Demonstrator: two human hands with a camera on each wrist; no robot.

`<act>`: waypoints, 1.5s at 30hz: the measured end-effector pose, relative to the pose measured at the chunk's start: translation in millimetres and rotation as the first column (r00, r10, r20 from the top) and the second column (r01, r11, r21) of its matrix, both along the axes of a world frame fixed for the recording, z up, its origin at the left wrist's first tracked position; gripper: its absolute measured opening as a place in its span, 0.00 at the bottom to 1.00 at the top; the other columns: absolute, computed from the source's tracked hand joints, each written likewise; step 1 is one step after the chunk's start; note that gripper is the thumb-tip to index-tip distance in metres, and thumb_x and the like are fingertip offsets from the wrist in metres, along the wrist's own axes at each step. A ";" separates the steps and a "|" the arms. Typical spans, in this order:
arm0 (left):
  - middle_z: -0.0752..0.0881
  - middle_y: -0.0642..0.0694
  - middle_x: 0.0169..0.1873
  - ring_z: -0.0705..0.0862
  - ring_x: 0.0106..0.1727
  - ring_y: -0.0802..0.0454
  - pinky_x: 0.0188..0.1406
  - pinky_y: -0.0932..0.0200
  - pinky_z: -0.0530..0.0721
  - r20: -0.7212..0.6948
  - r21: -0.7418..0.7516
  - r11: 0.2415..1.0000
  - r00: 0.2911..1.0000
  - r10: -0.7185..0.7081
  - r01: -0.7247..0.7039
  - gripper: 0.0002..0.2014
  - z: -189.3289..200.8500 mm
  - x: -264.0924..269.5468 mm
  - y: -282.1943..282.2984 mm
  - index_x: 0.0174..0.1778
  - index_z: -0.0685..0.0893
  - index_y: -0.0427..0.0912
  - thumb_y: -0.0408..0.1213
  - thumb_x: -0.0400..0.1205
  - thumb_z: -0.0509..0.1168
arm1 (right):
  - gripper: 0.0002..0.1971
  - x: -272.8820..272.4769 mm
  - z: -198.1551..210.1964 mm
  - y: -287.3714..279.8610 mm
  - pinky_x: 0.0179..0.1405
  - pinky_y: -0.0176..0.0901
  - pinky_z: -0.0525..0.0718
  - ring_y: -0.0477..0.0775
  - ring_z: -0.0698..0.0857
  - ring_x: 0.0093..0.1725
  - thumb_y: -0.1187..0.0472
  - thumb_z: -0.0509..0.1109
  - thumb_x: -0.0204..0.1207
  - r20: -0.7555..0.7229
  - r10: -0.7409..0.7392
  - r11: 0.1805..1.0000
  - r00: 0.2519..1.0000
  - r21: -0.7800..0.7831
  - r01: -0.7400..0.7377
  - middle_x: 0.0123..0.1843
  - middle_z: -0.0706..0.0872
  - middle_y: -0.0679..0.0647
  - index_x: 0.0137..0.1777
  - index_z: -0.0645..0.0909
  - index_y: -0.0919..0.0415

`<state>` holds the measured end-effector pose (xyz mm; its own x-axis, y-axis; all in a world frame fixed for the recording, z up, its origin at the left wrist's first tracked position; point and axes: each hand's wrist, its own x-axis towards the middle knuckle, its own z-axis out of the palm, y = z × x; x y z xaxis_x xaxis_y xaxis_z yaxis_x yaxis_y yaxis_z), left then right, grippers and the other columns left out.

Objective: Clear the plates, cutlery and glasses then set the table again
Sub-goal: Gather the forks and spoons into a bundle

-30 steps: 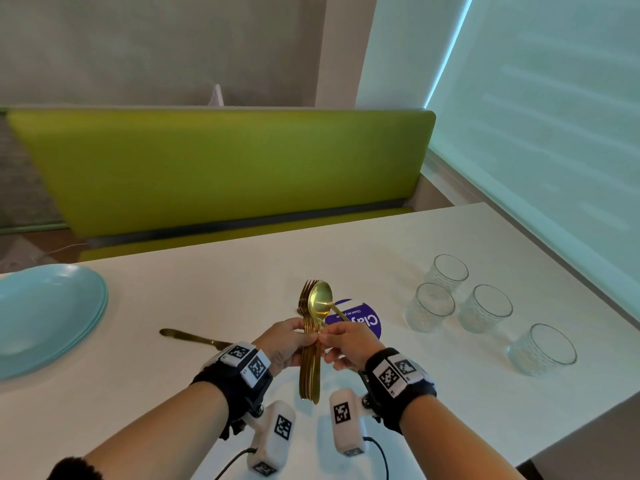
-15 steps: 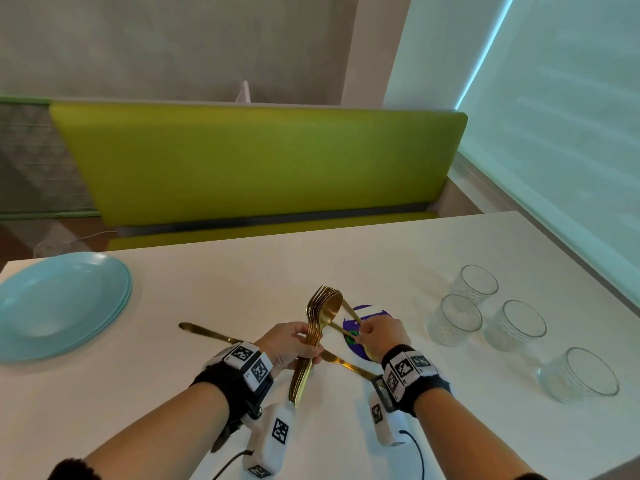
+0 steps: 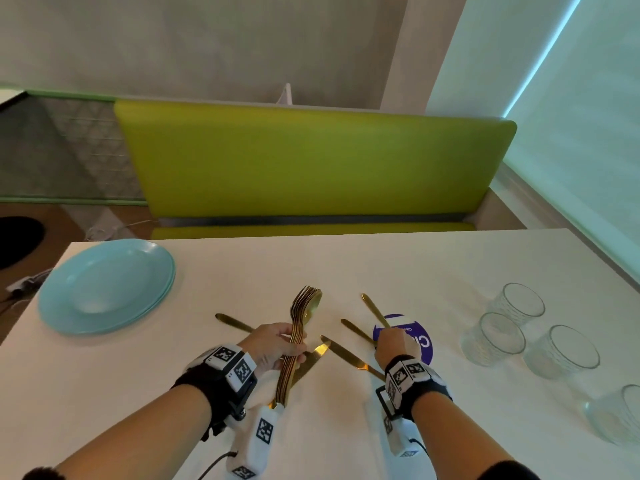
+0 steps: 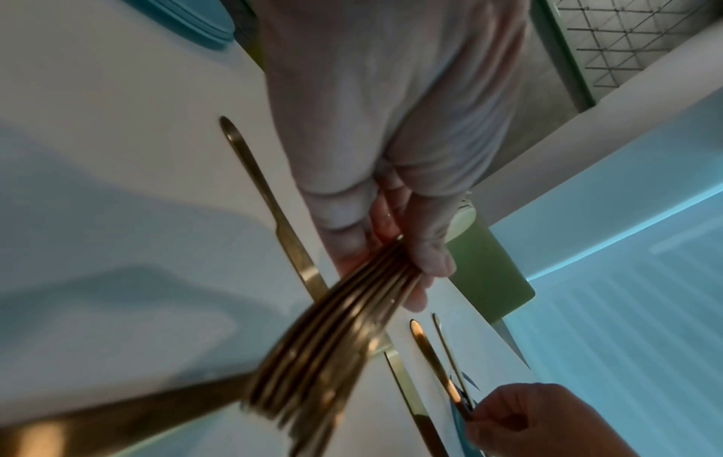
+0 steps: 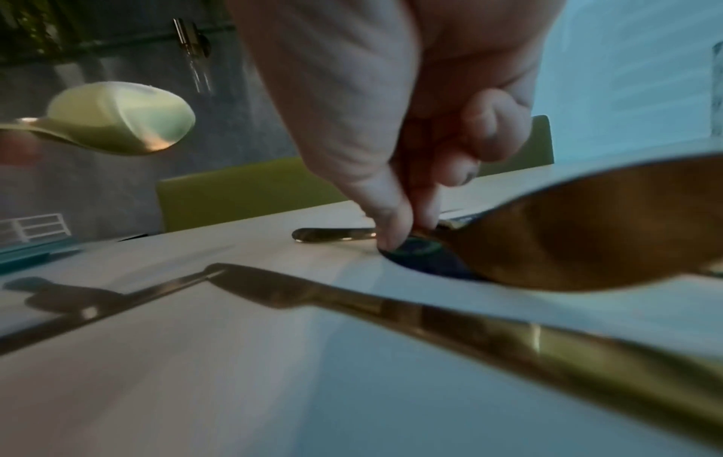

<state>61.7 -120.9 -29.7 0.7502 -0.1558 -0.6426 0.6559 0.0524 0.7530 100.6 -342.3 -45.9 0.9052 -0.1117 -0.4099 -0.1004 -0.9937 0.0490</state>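
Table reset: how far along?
Clearing looks done: plates stacked at one corner, four glasses grouped at the other side. In hand: the left hand grips the bundle of forks and spoons; the right hand pinches a knife at the table. Left: no place is set yet.

Stack of plates [image 3: 104,285] sits far left on the desk [image 3: 346,265], four glasses [image 3: 519,327] cluster far right. Between them, the left hand [image 3: 273,348] holds the cutlery bundle [image 3: 298,337] above a knife [image 3: 304,365]. Just right, another knife [image 3: 346,353] lies on the desk, then the right hand [image 3: 394,346] over the round sticker [image 3: 422,337]. Behind the desk runs the bench seat [image 3: 311,161].
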 end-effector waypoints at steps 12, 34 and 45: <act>0.89 0.45 0.39 0.86 0.40 0.54 0.45 0.59 0.83 0.126 0.347 0.918 0.960 -0.250 0.193 0.09 22.7 -4.8 63.5 0.52 0.83 0.44 0.31 0.77 0.70 | 0.06 -61.9 66.6 88.4 0.36 0.46 0.82 0.58 0.81 0.51 0.68 0.70 0.72 0.254 0.678 0.728 0.690 -0.104 -0.677 0.45 0.85 0.58 0.47 0.87 0.63; 0.85 0.47 0.32 0.85 0.27 0.61 0.29 0.68 0.82 -0.017 0.299 0.736 0.775 -0.632 0.607 0.09 15.8 -105.1 196.2 0.39 0.81 0.43 0.24 0.73 0.68 | 0.10 -161.5 35.5 274.1 0.22 0.35 0.81 0.48 0.79 0.29 0.57 0.85 0.50 0.289 0.809 0.566 0.512 -0.145 -0.812 0.24 0.81 0.46 0.25 0.86 0.51; 0.87 0.46 0.34 0.88 0.36 0.53 0.43 0.58 0.88 0.027 0.365 0.765 0.816 -0.578 0.530 0.08 -1.0 -123.4 228.4 0.42 0.84 0.43 0.26 0.72 0.70 | 0.14 -170.8 24.2 296.2 0.20 0.31 0.80 0.43 0.82 0.28 0.51 0.86 0.45 0.319 0.784 0.579 0.533 -0.063 -0.813 0.25 0.81 0.41 0.28 0.84 0.47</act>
<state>-61.7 107.5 -30.7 0.6779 -0.3707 -0.6348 0.3885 -0.5524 0.7375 -70.2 -46.1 -21.6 0.6695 0.7371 -0.0920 0.7428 -0.6651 0.0772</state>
